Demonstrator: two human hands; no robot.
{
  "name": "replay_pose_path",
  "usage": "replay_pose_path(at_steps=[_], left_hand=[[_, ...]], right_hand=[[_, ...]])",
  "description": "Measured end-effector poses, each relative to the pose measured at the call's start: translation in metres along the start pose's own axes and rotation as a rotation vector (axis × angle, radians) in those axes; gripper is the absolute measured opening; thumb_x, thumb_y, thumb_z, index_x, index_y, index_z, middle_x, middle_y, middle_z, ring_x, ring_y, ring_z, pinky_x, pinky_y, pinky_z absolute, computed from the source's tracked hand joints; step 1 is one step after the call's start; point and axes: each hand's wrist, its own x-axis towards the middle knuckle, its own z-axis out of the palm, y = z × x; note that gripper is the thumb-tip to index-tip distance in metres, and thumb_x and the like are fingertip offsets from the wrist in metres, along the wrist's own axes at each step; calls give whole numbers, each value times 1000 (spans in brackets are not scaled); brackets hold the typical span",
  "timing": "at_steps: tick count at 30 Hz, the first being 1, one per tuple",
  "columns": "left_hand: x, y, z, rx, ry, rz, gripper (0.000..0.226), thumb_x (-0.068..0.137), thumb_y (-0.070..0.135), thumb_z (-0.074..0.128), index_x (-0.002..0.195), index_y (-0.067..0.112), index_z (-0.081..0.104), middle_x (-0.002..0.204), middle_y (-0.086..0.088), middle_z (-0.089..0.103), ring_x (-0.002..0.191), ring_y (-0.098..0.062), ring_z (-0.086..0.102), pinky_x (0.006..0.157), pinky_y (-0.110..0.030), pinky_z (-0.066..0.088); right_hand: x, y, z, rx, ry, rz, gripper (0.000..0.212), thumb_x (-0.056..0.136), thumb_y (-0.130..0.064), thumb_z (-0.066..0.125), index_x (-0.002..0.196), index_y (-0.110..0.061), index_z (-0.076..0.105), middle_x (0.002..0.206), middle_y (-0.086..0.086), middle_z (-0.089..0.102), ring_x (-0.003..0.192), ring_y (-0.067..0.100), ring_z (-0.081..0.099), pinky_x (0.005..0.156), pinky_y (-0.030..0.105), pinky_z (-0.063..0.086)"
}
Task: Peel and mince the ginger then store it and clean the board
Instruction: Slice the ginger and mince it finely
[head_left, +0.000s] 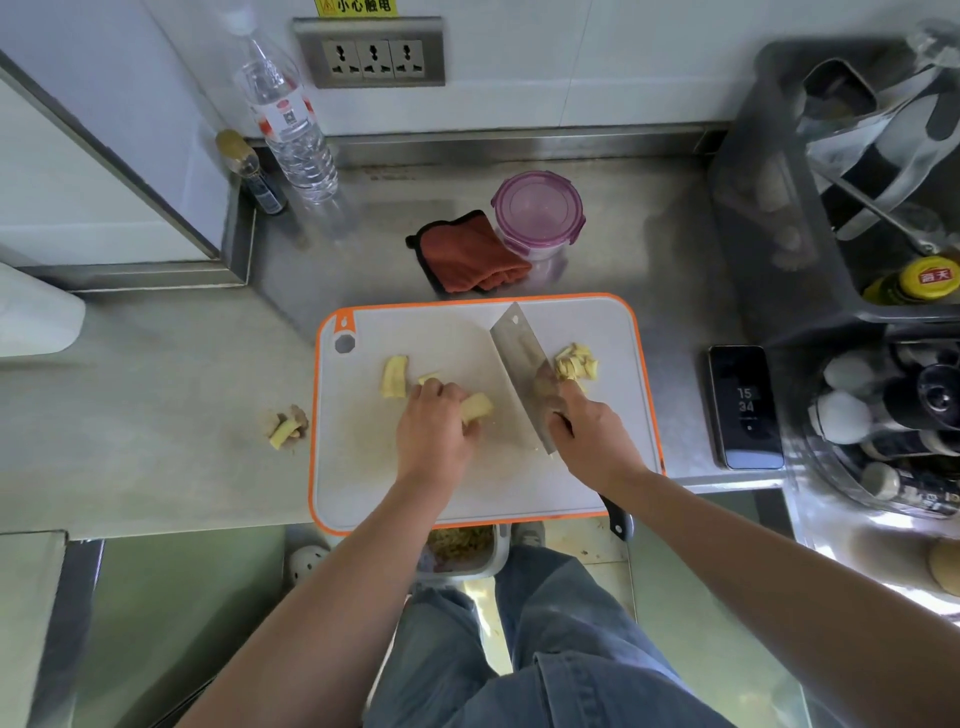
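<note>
"15 34" being displayed on the dark phone screen (746, 408), "小心触电" being shown on the yellow sign (358, 6) above the wall sockets (373, 58), water bottle label (284, 117) being blurred beyond reading

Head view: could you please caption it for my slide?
Left hand holds yellow peeled ginger on orange-rimmed white board; right hand grips steel cleaver.

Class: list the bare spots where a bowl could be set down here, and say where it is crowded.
Bare: counter left of the board, beyond the peelings; counter between bottle and cloth; the board's near-left corner. Crowded: mid-board, with ginger, knife, left hand, right hand; right side, by phone and rack.
</note>
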Motion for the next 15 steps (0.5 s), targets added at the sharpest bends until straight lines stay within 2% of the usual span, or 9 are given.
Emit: replay_pose_path(at_steps=[4,6,10,15], left_hand=[[9,-9,-8,105,-20,40,39,80,37,71,114,20,65,111,-4,53,112,-24,45,84,-34,46],[10,-11,-8,111,36,39,43,76,42,72,110,18,66,106,-5,54,107,-26,48,80,-37,46],[19,-18,-9,231,211,-50,26,82,22,63,107,14,66,101,-8,54,97,-29,48,77,-37,42],[30,-25,-12,360,142,-131,16,85,18,65,99,17,70,101,-5,54,101,-27,44,81,-34,38]], right_hand=[[5,-2,1,3,-18,-23,7,98,-18,36,103,-15,39,78,5,61,51,14,49,45,23,35],[7,-5,1,7,-20,-22,6,98,-18,36,103,-16,39,76,4,60,51,12,48,45,20,33],[10,-6,1,5,-16,0,19,99,-19,37,117,-12,41,63,-1,49,51,13,48,45,22,33],[12,-6,1,-10,-21,15,23,100,-20,37,121,-12,40,64,-3,48,52,12,49,44,19,33]])
